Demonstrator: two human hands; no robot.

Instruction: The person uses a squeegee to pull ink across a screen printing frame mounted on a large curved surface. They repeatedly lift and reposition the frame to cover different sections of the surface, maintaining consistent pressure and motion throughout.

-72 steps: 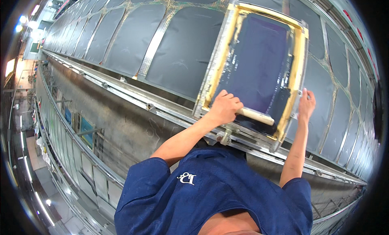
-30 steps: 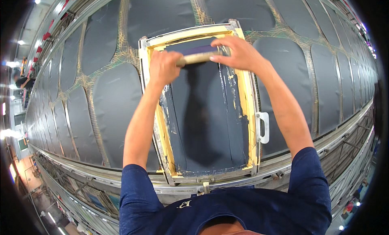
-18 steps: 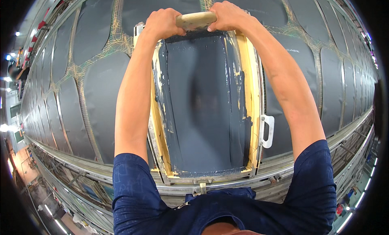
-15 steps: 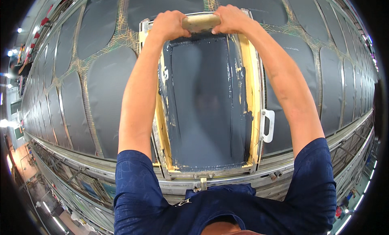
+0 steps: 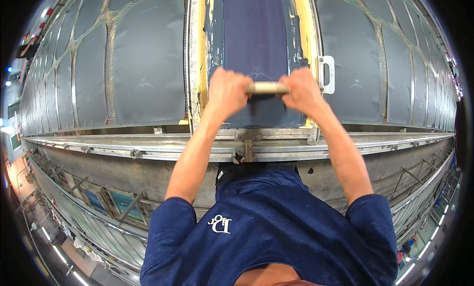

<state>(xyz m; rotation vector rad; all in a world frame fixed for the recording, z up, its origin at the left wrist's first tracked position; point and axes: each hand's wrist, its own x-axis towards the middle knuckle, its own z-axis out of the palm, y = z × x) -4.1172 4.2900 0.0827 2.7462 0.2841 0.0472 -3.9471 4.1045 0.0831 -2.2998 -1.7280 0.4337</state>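
Closest in is the dark blue shirt point(image 5: 276, 231), with both forearms reaching up from it to the work. The left hand point(image 5: 228, 91) and the right hand point(image 5: 302, 91) are each wrapped tight around an end of a tan wooden squeegee handle point(image 5: 267, 87), which sits crosswise near the bottom of the screen frame point(image 5: 196, 64).

What's just changed: half a second ago that handle was up at the far top end of the frame, arms stretched out. Now it's down at the near end with the elbows bent, so 1 full pull down the dark mesh point(image 5: 254, 34) looks basically finished. My read is the stroke is at its end, with the blade almost at the frame's lower rail.

The frame has yellowish inner edges smeared with dark ink and a white handle point(image 5: 326, 74) on its right side. It lies on a long printing table point(image 5: 123, 74) covered in grey fabric panels, each with a faint pale emblem. A metal rail point(image 5: 148, 150) with a clamp runs along the near edge.

Further off the table stretches away both ways, with racking underneath, and ceiling lights glint at the far left of the hall.
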